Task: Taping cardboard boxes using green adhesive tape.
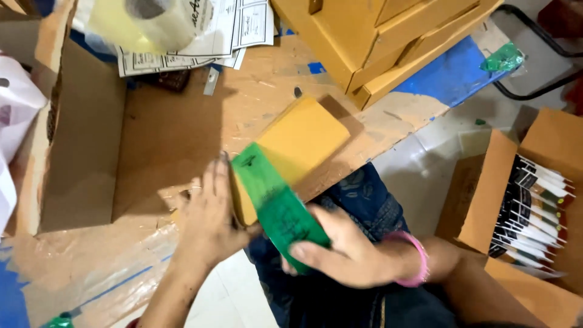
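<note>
There was only one camera, worn on the person's head. It looked almost straight down, from close up, at the table (255,103) edge, both hands and the floor (425,152) on the right.

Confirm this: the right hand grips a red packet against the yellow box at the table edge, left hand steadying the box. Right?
Not quite. The head view shows the packet is green, not red. The right hand does grip it against the yellow box at the table edge, with the left hand steadying the box.
</note>
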